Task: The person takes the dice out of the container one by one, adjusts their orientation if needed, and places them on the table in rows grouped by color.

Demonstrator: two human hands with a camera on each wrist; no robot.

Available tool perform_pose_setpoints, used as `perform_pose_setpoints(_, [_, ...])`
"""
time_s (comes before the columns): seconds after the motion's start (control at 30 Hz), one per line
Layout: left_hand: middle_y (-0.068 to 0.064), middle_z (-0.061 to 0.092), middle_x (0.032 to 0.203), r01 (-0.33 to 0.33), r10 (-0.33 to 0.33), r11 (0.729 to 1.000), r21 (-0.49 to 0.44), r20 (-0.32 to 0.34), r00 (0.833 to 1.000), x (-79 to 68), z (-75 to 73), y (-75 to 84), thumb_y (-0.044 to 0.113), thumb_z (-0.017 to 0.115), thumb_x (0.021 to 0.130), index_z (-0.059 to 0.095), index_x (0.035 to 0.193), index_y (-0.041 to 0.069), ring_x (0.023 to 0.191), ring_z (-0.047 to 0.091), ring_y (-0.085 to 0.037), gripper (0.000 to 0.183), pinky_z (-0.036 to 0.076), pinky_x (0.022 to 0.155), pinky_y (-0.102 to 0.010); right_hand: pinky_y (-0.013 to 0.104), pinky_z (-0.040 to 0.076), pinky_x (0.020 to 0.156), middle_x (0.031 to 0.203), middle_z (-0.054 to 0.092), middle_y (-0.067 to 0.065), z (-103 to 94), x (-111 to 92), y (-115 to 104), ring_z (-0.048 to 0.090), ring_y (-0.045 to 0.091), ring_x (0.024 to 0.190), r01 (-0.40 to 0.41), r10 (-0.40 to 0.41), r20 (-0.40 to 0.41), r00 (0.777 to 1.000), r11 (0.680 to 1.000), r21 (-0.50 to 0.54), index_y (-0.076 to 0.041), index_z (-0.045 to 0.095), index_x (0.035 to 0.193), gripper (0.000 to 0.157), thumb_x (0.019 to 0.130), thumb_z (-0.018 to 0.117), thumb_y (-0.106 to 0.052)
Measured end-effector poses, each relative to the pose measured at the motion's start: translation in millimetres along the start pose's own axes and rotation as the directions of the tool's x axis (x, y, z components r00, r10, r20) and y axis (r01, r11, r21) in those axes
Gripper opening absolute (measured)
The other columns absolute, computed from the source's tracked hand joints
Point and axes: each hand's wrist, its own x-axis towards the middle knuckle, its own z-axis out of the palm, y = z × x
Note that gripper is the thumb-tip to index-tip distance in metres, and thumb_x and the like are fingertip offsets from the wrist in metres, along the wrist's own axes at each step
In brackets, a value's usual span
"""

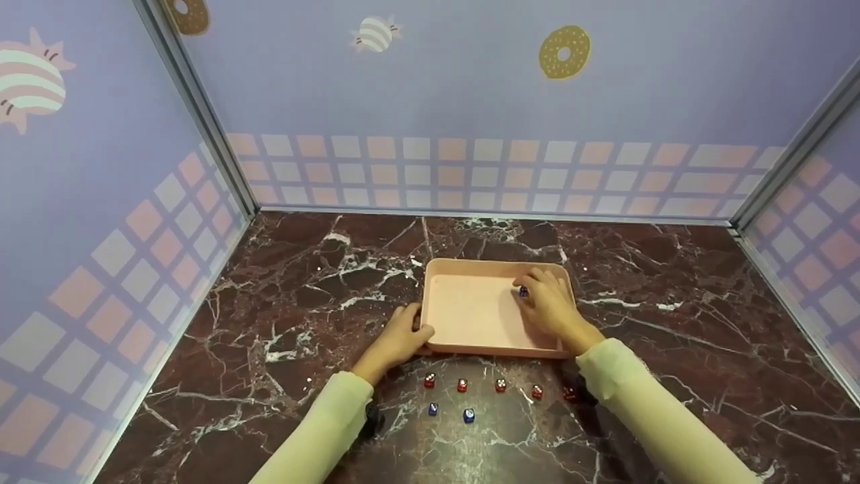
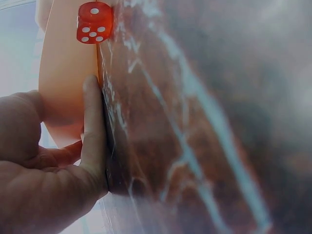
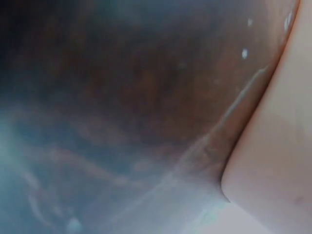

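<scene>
In the head view, a shallow pink tray (image 1: 470, 351) lies on the dark marbled table. My left hand (image 1: 401, 336) holds its left side near the front corner, thumb at the rim and fingers along the outer wall; the left wrist view shows this hand (image 2: 58, 165) against the tray wall (image 2: 68, 73). Over the right part of the tray, my right hand (image 1: 549, 306) pinches a small blue die (image 1: 523, 291) between thumb and fingertips. The right wrist view shows mostly blurred table, with the fingers and die out of sight.
Several red dice (image 1: 500, 385) form a row in front of the tray, the rightmost beside my right wrist. Two blue dice (image 1: 433, 409) lie nearer me. A red die (image 2: 94, 23) appears close to the tray in the left wrist view. Patterned panels (image 1: 470, 175) enclose the table.
</scene>
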Motion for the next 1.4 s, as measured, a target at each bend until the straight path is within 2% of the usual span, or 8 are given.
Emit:
perform_pose_setpoints(0.13, [-0.021, 0.044, 0.113, 0.002, -0.002, 1.000, 0.011, 0.004, 1.000, -0.7, -0.3, 1.3, 0.003, 0.058, 0.089, 0.049, 0.143, -0.014, 0.095, 0.064, -0.037, 0.057, 0.072, 0.070, -0.032, 0.053, 0.058, 0.081, 0.097, 0.061, 0.015, 0.1, -3, 3, 0.064, 0.038, 0.093, 0.037, -0.036, -0.006, 0.999, 0.996, 0.085, 0.001, 0.073, 0.096, 0.012, 0.086, 0.074, 0.007])
perform_pose_setpoints(0.33, [-0.022, 0.044, 0.115, 0.019, -0.019, 1.000, -0.007, 0.019, 1.000, -1.6, -1.5, 2.7, 0.004, 0.057, 0.091, 0.048, 0.146, -0.013, 0.089, 0.066, -0.033, 0.058, 0.072, 0.072, -0.032, 0.047, 0.062, 0.074, 0.086, 0.064, 0.016, -2.8, -5, 4, 0.063, 0.033, 0.080, 0.097, -0.098, -0.001, 0.995, 0.986, 0.135, 0.002, 0.072, 0.082, 0.019, 0.074, 0.066, 0.018])
perform_pose_setpoints(0.43, [-0.023, 0.044, 0.115, 0.019, -0.019, 1.000, -0.021, 0.018, 1.000, -1.3, -1.6, 3.1, 0.003, 0.057, 0.091, 0.048, 0.145, -0.013, 0.085, 0.067, -0.031, 0.057, 0.072, 0.072, -0.033, 0.047, 0.060, 0.071, 0.084, 0.065, 0.015, -5.5, -7, 2, 0.062, 0.033, 0.081, 0.085, -0.088, 0.013, 0.996, 0.988, 0.127, 0.001, 0.072, 0.078, 0.018, 0.072, 0.066, 0.017])
perform_pose_setpoints(0.6, [-0.024, 0.044, 0.117, 0.018, -0.018, 0.999, -0.035, 0.009, 1.000, -0.7, -1.3, 3.7, 0.003, 0.057, 0.090, 0.047, 0.145, -0.014, 0.087, 0.068, -0.034, 0.058, 0.073, 0.072, -0.033, 0.052, 0.058, 0.078, 0.082, 0.065, 0.014, -9.9, -11, -5, 0.062, 0.037, 0.084, 0.068, -0.071, 0.027, 0.997, 0.993, 0.098, 0.001, 0.073, 0.074, 0.015, 0.070, 0.068, 0.014])
perform_pose_setpoints(0.8, [-0.025, 0.044, 0.116, 0.012, -0.012, 1.000, -0.016, 0.001, 1.000, -0.7, -0.5, 3.7, 0.002, 0.058, 0.089, 0.047, 0.145, -0.015, 0.094, 0.066, -0.037, 0.059, 0.072, 0.072, -0.032, 0.037, 0.059, 0.064, 0.074, 0.063, 0.009, -14.1, -13, -9, 0.059, 0.025, 0.072, 0.077, -0.084, 0.058, 0.995, 0.991, 0.108, -0.001, 0.074, 0.071, 0.015, 0.067, 0.071, 0.013])
perform_pose_setpoints(1.0, [-0.024, 0.045, 0.116, 0.011, -0.011, 1.000, -0.002, 0.000, 1.000, -1.0, -0.2, 3.2, 0.003, 0.058, 0.089, 0.048, 0.144, -0.015, 0.094, 0.066, -0.039, 0.058, 0.072, 0.071, -0.032, 0.021, 0.049, 0.053, 0.068, 0.061, 0.007, -17.8, -18, -12, 0.055, 0.017, 0.064, 0.133, -0.146, 0.081, 0.986, 0.980, 0.149, 0.000, 0.076, 0.069, 0.018, 0.065, 0.067, 0.016])
perform_pose_setpoints(1.13, [-0.024, 0.044, 0.115, 0.011, -0.011, 1.000, -0.012, -0.004, 1.000, -0.3, 0.4, 1.7, 0.002, 0.058, 0.090, 0.049, 0.143, -0.014, 0.092, 0.067, -0.038, 0.056, 0.072, 0.071, -0.032, 0.022, 0.050, 0.051, 0.067, 0.062, 0.007, -19.7, -20, -15, 0.057, 0.019, 0.062, 0.174, -0.185, 0.077, 0.980, 0.976, 0.134, -0.001, 0.076, 0.068, 0.019, 0.066, 0.067, 0.016])
perform_pose_setpoints(1.4, [-0.021, 0.044, 0.112, 0.003, -0.003, 1.000, 0.009, -0.023, 1.000, -1.5, 1.1, 2.1, 0.003, 0.059, 0.087, 0.051, 0.139, -0.014, 0.093, 0.063, -0.035, 0.055, 0.072, 0.070, -0.031, 0.019, 0.046, 0.053, 0.070, 0.063, 0.005, -25.9, -21, -18, 0.053, 0.012, 0.064, 0.127, -0.146, 0.176, 0.973, 0.985, 0.117, -0.003, 0.077, 0.070, 0.020, 0.067, 0.067, 0.014])
